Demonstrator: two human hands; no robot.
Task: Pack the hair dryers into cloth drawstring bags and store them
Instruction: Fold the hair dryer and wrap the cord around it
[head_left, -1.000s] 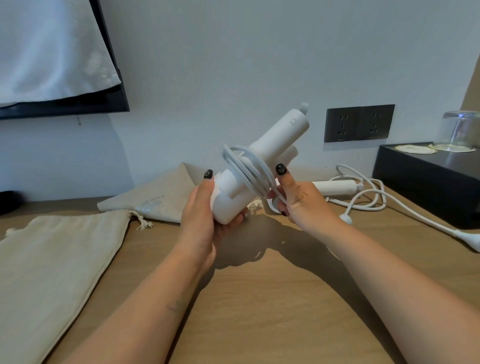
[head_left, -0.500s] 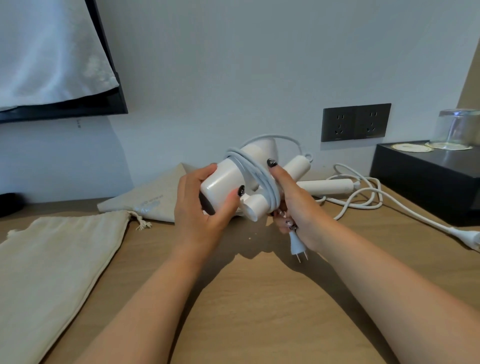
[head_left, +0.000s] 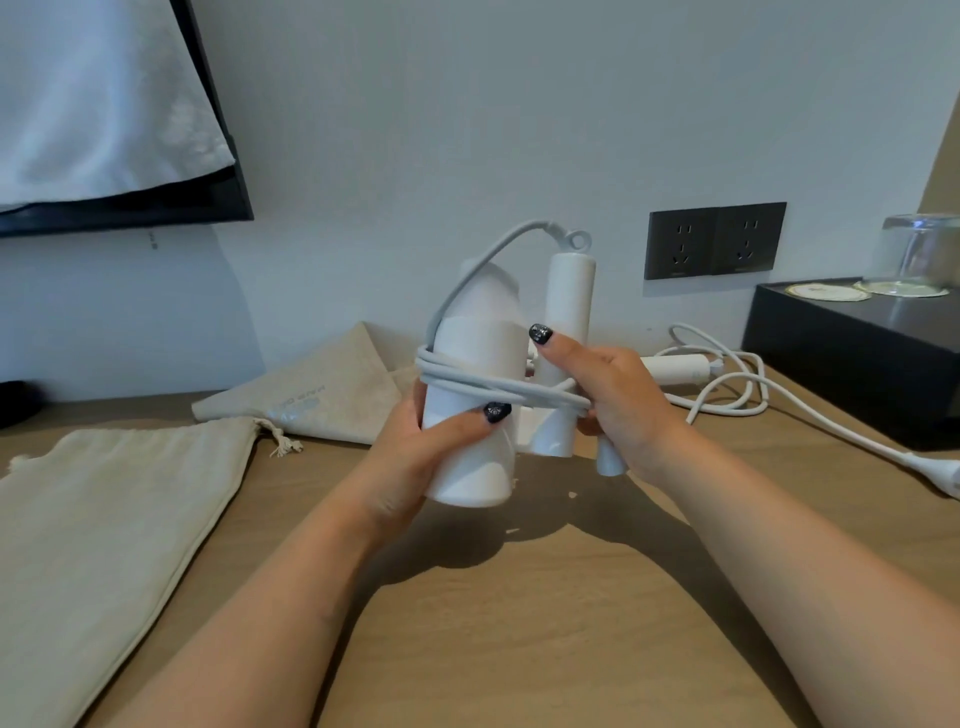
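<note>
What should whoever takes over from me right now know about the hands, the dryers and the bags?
Left hand: grips the barrel of the folded white plastic hair dryer, held above the wooden table.
Right hand: holds the dryer's handle and the grey cord wound round it; the plug hangs below this grip.
Second white hair dryer: lies at the back right, cord loose and unwound.
Large beige cloth drawstring bag: flat at left. Smaller beige bag: behind it.
Done: first cord wound.
Left: bag this dryer, wind and bag the second, store both.
</note>
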